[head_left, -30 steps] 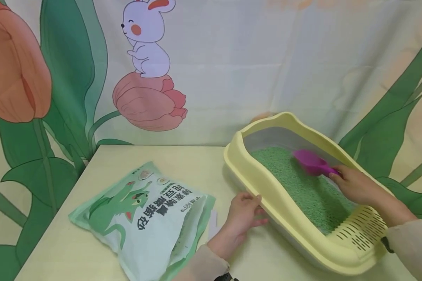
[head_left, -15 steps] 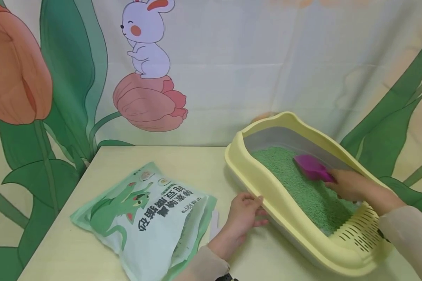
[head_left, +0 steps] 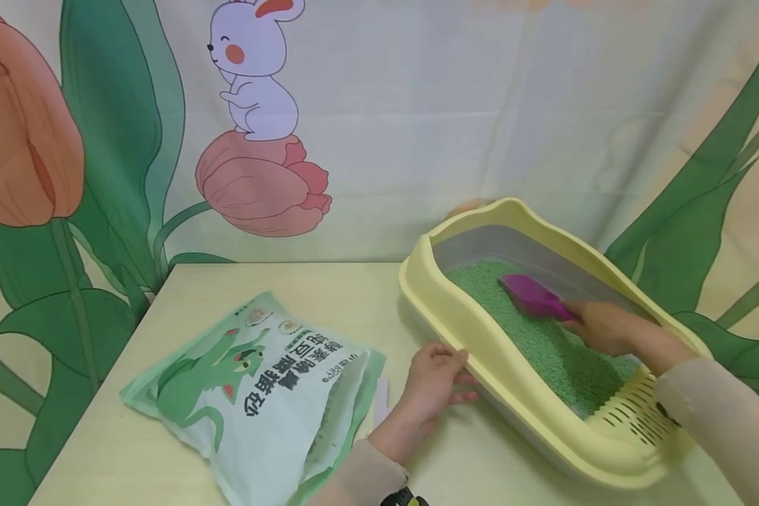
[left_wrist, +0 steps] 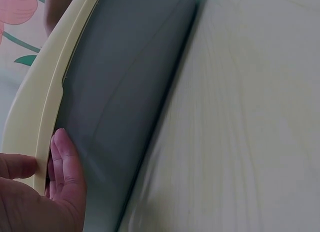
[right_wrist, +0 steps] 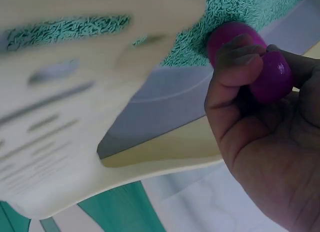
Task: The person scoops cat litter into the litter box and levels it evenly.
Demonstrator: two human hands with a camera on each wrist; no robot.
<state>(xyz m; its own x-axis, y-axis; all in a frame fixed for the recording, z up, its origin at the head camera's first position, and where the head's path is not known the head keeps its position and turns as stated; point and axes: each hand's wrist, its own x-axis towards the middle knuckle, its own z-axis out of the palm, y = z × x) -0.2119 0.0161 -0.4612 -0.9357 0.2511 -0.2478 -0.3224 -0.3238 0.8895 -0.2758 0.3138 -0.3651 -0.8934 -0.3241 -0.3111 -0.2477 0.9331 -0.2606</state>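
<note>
A litter box [head_left: 500, 323] with a yellow rim and grey base sits at the right of the table, holding green pellet litter [head_left: 487, 274]. My right hand [head_left: 607, 329] grips the handle of a purple scoop [head_left: 531, 295], whose head lies at the litter's surface. In the right wrist view, curled fingers [right_wrist: 240, 67] wrap the scoop's handle [right_wrist: 272, 77]. My left hand [head_left: 433, 379] pinches the box's near-left rim; in the left wrist view the thumb [left_wrist: 17, 165] lies over the rim [left_wrist: 47, 127] and the other fingers sit under its edge.
A white and green bag of cat litter [head_left: 253, 400] lies on the table [head_left: 190, 295] left of the box. A pale strip [head_left: 381, 400] lies between bag and left hand. A slotted yellow step [head_left: 629, 418] forms the box's near end. A printed curtain [head_left: 405, 140] hangs behind.
The right hand and the purple scoop have shifted left across the litter. The left hand stays on the rim. The whole head view has drifted slightly.
</note>
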